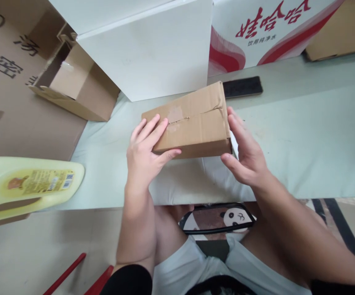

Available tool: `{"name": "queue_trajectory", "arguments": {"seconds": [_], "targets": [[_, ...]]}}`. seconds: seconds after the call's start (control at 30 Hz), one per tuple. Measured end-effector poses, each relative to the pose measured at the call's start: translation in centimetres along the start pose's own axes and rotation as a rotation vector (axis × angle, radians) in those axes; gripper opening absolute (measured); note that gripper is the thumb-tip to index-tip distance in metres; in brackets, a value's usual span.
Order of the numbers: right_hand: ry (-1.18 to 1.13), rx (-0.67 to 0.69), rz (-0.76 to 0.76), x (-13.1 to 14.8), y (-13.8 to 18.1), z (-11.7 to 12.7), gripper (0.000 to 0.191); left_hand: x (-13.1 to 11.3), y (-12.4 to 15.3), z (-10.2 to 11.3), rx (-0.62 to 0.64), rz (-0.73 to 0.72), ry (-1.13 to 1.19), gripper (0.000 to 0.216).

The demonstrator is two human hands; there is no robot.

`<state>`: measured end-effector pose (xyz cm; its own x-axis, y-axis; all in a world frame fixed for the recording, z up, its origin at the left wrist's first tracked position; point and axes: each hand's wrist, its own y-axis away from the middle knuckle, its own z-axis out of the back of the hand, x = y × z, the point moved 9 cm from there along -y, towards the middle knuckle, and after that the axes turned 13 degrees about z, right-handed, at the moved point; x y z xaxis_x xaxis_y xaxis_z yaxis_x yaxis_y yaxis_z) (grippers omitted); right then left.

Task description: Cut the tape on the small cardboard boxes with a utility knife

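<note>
A small brown cardboard box (196,127) is tilted above the cloth-covered table in the middle of the head view. A torn strip and a creased seam show on its top. My left hand (146,149) is closed on the box's left end, with fingers over the top and the thumb along the near side. At the right end, my right hand (246,151) cups the box between its fingers and thumb. The box's underside and the face against my right palm are hidden.
A black phone (243,87) lies behind the box. White cartons (153,53) and a red-and-white carton (257,41) line the back. An opened cardboard box (94,84) stands left, near a yellow jug (51,180) at the table's front edge.
</note>
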<state>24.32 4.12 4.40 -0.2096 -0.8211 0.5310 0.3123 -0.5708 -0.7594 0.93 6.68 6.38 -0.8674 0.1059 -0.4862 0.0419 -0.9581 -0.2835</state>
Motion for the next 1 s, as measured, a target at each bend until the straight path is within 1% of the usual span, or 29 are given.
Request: {"name": "queue_trajectory", "arguments": {"seconds": [0.2,0.33,0.47,0.63,0.87,1.0], "targets": [[0.104,-0.038,0.019,-0.6,0.8,-0.5,0.079,-0.6,0.0,-0.3,0.001,0.018,-0.072,0.083],[0.176,-0.036,0.017,-0.7,1.1,-1.0,0.086,-1.1,0.0,-0.6,0.001,0.024,-0.095,0.083],[0.205,-0.036,-0.004,-1.0,1.5,-1.4,0.089,-1.4,0.0,-0.9,-0.005,0.023,-0.110,0.083],[0.165,-0.050,-0.032,-1.0,1.4,-1.3,0.088,-1.0,0.0,-0.8,-0.013,0.029,-0.083,0.081],[0.129,0.016,-0.079,-1.5,1.4,-0.6,0.085,-0.5,0.0,-0.6,-0.001,0.029,-0.002,0.080],[0.086,-0.019,-0.153,-2.5,2.2,0.2,0.081,0.0,-0.2,-0.4,-0.001,0.034,0.029,0.081]]}}
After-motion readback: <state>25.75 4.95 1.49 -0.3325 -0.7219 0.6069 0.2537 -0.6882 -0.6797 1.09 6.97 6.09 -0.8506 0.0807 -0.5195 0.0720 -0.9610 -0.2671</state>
